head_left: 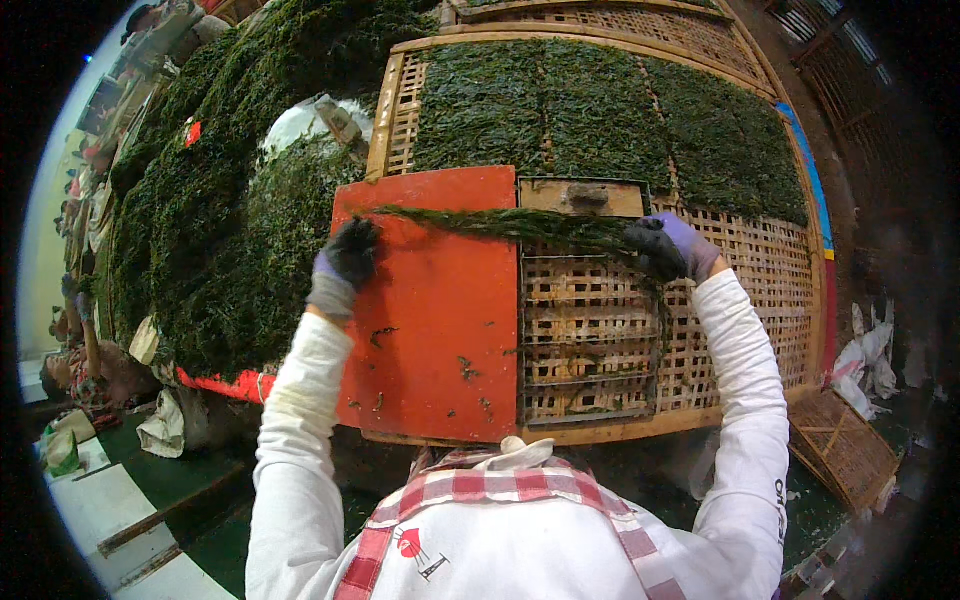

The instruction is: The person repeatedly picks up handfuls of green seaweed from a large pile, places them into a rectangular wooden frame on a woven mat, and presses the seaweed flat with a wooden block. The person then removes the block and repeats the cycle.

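Note:
A long, thin bundle of dark green seaweed [480, 220] stretches across the top of a red board [430, 330] and a wire frame [655, 350]. At its thick end, my right hand [665, 250], in a purple and black glove, grips it. My left hand [352, 255], also gloved, is closed at the red board's left edge, close to the bundle's thin tip. Whether the tip is in its fingers I cannot make out. Above the wire frame's grid lies a wooden block [583, 197] with a dark knob. Small seaweed scraps stick to the board.
A woven bamboo rack [750, 310] lies under the frame, with flat seaweed sheets [600, 110] over its far part. To the left rises a large seaweed heap [190, 240] with a white bag [300, 125]. Another woven rack [845, 445] leans at right. Other people sit far left.

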The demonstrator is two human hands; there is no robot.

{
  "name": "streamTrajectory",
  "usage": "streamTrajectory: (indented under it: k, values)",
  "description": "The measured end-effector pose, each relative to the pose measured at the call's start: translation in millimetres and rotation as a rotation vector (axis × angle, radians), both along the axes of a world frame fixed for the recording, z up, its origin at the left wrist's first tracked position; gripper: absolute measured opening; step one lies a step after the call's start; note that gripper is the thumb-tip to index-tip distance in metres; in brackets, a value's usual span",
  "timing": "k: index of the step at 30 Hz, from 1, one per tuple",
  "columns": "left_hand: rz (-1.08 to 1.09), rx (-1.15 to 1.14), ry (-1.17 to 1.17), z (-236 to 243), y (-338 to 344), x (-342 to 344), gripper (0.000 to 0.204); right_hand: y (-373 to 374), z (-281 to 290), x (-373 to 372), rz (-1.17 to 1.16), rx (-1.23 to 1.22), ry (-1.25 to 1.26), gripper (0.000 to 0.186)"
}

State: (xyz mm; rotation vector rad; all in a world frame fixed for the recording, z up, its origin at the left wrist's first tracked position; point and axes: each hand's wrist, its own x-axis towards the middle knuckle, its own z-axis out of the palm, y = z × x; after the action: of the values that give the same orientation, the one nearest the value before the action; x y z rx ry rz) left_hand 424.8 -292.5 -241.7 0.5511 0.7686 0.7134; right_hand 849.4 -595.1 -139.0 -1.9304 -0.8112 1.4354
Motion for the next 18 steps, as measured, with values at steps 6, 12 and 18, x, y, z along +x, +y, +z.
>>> streamTrajectory:
  k: [6, 12, 18]
  values:
    - [0.023, 0.906, 0.752, 68.0, -8.0, 31.4, 0.037, -13.9, -2.5, 20.1, 0.093, -0.05, -0.057, 0.028]
    - [-0.437, 1.74, 0.821, 75.2, -97.7, 139.8, 0.049, -20.8, 11.2, 27.3, 0.075, -0.136, -0.001, 0.028]
    - [-0.556, 1.823, 0.834, 97.2, -107.9, 140.4, 0.041, -33.9, 4.7, 33.8, -0.036, -0.125, 0.117, 0.029]
